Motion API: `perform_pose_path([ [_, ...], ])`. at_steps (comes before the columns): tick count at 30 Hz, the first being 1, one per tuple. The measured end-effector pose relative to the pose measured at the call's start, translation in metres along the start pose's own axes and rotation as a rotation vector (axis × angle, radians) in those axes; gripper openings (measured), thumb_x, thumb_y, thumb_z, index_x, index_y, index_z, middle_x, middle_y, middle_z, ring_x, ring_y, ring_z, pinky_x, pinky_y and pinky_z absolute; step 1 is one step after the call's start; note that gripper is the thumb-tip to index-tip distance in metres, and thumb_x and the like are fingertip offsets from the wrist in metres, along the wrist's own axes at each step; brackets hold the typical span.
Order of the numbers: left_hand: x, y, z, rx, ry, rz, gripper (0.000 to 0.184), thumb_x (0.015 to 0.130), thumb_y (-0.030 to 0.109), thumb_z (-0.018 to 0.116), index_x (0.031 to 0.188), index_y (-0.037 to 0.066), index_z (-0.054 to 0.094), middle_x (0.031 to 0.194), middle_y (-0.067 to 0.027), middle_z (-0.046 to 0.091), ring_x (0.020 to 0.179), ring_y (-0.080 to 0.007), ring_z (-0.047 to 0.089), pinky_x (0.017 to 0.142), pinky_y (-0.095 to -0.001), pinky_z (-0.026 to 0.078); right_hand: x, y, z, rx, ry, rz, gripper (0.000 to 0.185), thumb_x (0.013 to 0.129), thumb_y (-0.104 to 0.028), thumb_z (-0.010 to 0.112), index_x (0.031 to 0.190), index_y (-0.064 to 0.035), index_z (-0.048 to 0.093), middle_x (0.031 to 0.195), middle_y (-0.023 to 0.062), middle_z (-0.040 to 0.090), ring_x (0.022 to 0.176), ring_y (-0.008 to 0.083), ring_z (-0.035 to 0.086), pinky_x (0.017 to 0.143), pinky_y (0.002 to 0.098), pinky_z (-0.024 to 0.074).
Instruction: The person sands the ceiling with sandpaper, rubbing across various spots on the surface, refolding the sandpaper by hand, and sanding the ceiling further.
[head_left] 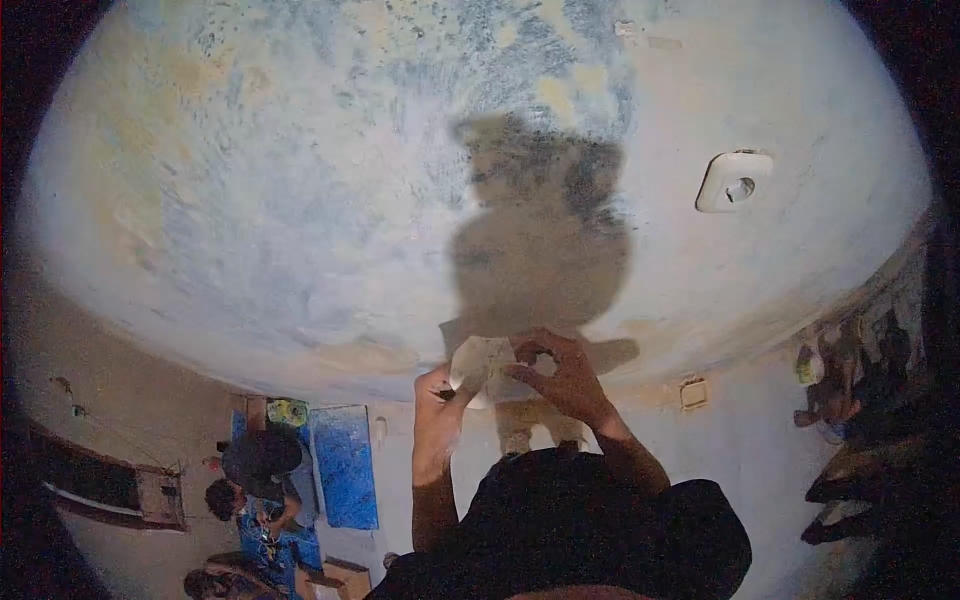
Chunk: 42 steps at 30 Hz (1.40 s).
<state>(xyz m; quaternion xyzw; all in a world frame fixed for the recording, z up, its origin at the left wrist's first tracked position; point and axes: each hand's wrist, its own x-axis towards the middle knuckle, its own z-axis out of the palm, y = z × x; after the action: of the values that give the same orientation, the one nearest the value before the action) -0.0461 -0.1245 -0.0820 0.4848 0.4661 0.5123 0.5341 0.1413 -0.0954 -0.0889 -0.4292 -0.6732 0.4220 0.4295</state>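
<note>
A pale, thin, roughly rounded piece (pixel 482 372) is held up in front of my chest; its exact kind is not clear. My left hand (pixel 437 405) grips its left side, the thumb laid over its face. At the right edge, my right hand (pixel 565 380) pinches the piece with thumb and forefinger curled into a loop. Beyond both hands stands a wall (pixel 300 200) with patchy blue, yellow and whitish paint. My shadow (pixel 540 250) falls across it.
A white socket-like fitting (pixel 735 182) is on the wall at right, and a smaller square fitting (pixel 693 393) sits lower. At lower left are a blue panel (pixel 343 467) and another person (pixel 265 490). Dark items (pixel 850 375) line the right side.
</note>
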Motion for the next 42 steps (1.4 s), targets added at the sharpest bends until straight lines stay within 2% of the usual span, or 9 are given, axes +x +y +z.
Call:
perform_pose_path([
  [9, 0.053, 0.099, 0.028, 0.623, 0.787, 1.058, 0.035, 0.097, 0.025, 0.05, 0.108, -0.007, 0.061, 0.101, -0.0184, 0.064, 0.094, -0.0218, 0.061, 0.083, -0.0336, 0.048, 0.002, -0.008, 0.005, 0.165, 0.104, -0.029, 0.054, 0.085, -0.01, 0.068, 0.132, -0.0053, 0.043, 0.102, 0.0075, 0.065, 0.088, 0.0142, 0.06, 0.083, 0.0309, 0.0491],
  [12, 0.093, 0.113, 0.032, 0.604, 0.57, 1.357, 0.031, 0.095, 0.013, 0.047, 0.113, -0.01, 0.057, 0.12, -0.0263, 0.058, 0.106, -0.0399, 0.06, 0.087, -0.0374, 0.05, -0.005, -0.012, 0.005, 0.15, 0.066, -0.001, 0.051, 0.086, -0.009, 0.066, 0.131, -0.0055, 0.043, 0.102, 0.0079, 0.065, 0.086, 0.0144, 0.06, 0.082, 0.0309, 0.0494],
  [18, 0.125, 0.108, 0.036, 1.185, 0.095, 1.454, 0.034, 0.086, 0.001, 0.048, 0.119, -0.005, 0.056, 0.126, -0.0263, 0.053, 0.119, -0.0452, 0.049, 0.103, -0.0537, 0.036, -0.017, 0.0, -0.005, 0.129, 0.08, -0.007, 0.048, 0.088, -0.008, 0.063, 0.132, -0.0067, 0.044, 0.102, 0.0082, 0.065, 0.088, 0.0154, 0.061, 0.083, 0.0314, 0.0493],
  [21, 0.143, 0.131, 0.029, 1.069, 0.411, 1.654, 0.04, 0.081, -0.003, 0.05, 0.12, -0.001, 0.056, 0.126, -0.0264, 0.053, 0.12, -0.0439, 0.048, 0.101, -0.058, 0.036, -0.019, 0.0, -0.01, 0.123, 0.126, 0.012, 0.048, 0.089, -0.009, 0.063, 0.132, -0.0068, 0.043, 0.102, 0.0084, 0.065, 0.091, 0.0157, 0.061, 0.083, 0.0316, 0.0491],
  [27, 0.134, 0.128, 0.052, 1.293, 0.008, 1.593, 0.045, 0.075, -0.002, 0.056, 0.12, -0.004, 0.055, 0.123, -0.0251, 0.054, 0.116, -0.0372, 0.054, 0.099, -0.0463, 0.043, -0.018, 0.002, -0.004, 0.17, 0.101, 0.075, 0.047, 0.09, -0.011, 0.062, 0.132, -0.007, 0.043, 0.102, 0.0088, 0.065, 0.097, 0.0171, 0.061, 0.085, 0.0326, 0.0487],
  [30, 0.149, 0.141, 0.019, 1.222, 0.277, 1.31, 0.044, 0.077, 0.003, 0.058, 0.12, -0.005, 0.054, 0.126, -0.0222, 0.052, 0.121, -0.035, 0.05, 0.103, -0.0449, 0.04, -0.014, 0.0, -0.004, 0.178, 0.082, 0.081, 0.046, 0.09, -0.01, 0.062, 0.132, -0.0067, 0.043, 0.103, 0.0092, 0.066, 0.098, 0.0175, 0.061, 0.086, 0.0331, 0.0487],
  [35, 0.138, 0.123, 0.047, 1.307, -0.137, 1.617, 0.043, 0.072, -0.003, 0.056, 0.115, -0.006, 0.056, 0.118, -0.0231, 0.057, 0.113, -0.036, 0.055, 0.099, -0.0414, 0.043, -0.02, 0.01, 0.0, 0.129, 0.035, 0.111, 0.045, 0.09, -0.009, 0.06, 0.132, -0.0073, 0.043, 0.103, 0.0096, 0.066, 0.099, 0.0177, 0.061, 0.087, 0.0331, 0.0487],
  [40, 0.163, 0.128, 0.009, 1.332, 0.088, 1.357, 0.039, 0.076, 0.003, 0.056, 0.114, -0.004, 0.057, 0.123, -0.0189, 0.055, 0.12, -0.0308, 0.05, 0.102, -0.0411, 0.041, -0.018, 0.006, -0.001, 0.132, 0.001, 0.176, 0.044, 0.091, -0.008, 0.059, 0.132, -0.0076, 0.043, 0.104, 0.0097, 0.065, 0.097, 0.0188, 0.062, 0.088, 0.0342, 0.0492],
  [42, 0.168, 0.103, 0.056, 1.019, 0.069, 1.855, 0.037, 0.075, -0.001, 0.055, 0.112, -0.004, 0.059, 0.116, -0.0214, 0.059, 0.111, -0.033, 0.057, 0.096, -0.0422, 0.045, -0.023, 0.013, 0.001, 0.119, -0.02, 0.161, 0.044, 0.09, -0.007, 0.059, 0.132, -0.0077, 0.043, 0.104, 0.0097, 0.065, 0.097, 0.0191, 0.062, 0.088, 0.0343, 0.0492],
])
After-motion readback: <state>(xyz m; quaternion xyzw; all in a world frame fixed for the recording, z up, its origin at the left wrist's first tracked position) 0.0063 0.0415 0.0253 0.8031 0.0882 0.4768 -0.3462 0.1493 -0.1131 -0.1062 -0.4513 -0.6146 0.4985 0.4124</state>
